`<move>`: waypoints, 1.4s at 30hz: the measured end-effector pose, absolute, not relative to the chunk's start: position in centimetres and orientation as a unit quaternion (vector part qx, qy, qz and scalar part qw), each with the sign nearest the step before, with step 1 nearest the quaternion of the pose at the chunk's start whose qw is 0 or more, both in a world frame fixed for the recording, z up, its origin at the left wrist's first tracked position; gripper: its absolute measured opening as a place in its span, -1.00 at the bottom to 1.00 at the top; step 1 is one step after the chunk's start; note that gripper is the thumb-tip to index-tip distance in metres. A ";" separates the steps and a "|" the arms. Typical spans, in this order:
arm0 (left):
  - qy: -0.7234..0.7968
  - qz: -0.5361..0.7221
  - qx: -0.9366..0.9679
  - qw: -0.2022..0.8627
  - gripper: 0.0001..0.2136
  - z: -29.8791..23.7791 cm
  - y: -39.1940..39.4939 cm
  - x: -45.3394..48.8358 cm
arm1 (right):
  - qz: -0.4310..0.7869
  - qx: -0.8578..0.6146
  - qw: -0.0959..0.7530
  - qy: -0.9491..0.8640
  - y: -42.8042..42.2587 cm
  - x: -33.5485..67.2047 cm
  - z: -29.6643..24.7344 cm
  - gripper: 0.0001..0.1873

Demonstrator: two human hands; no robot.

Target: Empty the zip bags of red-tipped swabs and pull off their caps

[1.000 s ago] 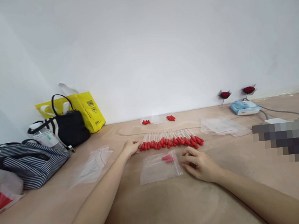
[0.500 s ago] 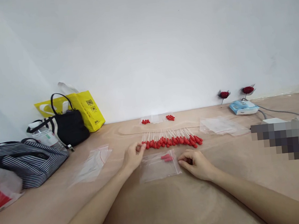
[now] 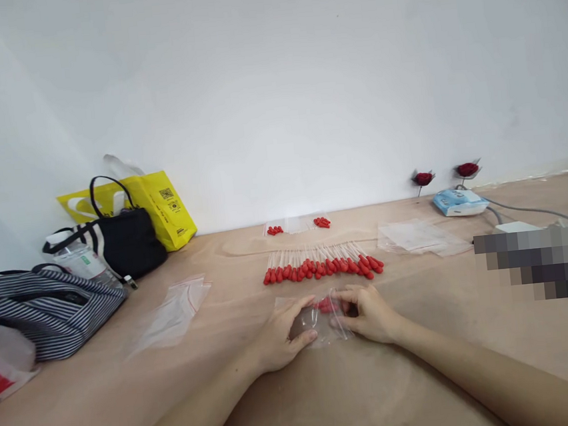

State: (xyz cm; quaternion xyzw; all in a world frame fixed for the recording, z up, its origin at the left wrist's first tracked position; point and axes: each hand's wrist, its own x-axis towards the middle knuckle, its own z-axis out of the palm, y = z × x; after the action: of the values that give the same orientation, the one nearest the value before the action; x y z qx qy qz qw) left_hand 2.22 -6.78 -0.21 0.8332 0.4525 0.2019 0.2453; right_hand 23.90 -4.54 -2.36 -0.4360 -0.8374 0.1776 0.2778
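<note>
Now the left hand [image 3: 281, 334], spread wide, has reached the clear bag [image 3: 327, 331]; the right hand [image 3: 373, 313] touches it, grip unclear

free lane between left plastic bags [image 3: 177, 314] and red-tipped sticks [image 3: 307, 269]

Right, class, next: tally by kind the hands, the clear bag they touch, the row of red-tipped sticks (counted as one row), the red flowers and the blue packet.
Left hand and right hand: 2
Clear bag: 1
Row of red-tipped sticks: 1
Red flowers: 2
Blue packet: 1
Total: 7
</note>
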 end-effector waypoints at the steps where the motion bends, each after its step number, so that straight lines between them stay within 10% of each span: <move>1: 0.451 0.197 0.833 0.252 -0.50 -0.1 -6.9 2.2 | 0.177 -0.440 0.276 -0.836 -4.6 23.8 -2.3 -0.74; 33: 0.472 0.154 0.836 0.234 -0.54 0.1 -6.8 1.2 | 0.496 -0.385 0.381 -0.679 -3.8 27.8 -1.2 -0.79; 42: 0.464 0.201 0.821 0.265 -0.68 0.5 -6.5 1.2 | 0.136 -0.373 0.598 -0.696 -4.3 28.4 -0.3 -0.87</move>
State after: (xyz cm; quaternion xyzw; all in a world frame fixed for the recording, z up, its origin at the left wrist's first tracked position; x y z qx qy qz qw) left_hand 1.18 -6.46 0.53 0.8212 0.4636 0.2014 0.2649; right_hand 28.36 -4.31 -0.33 -0.3728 -0.6963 0.1361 0.5981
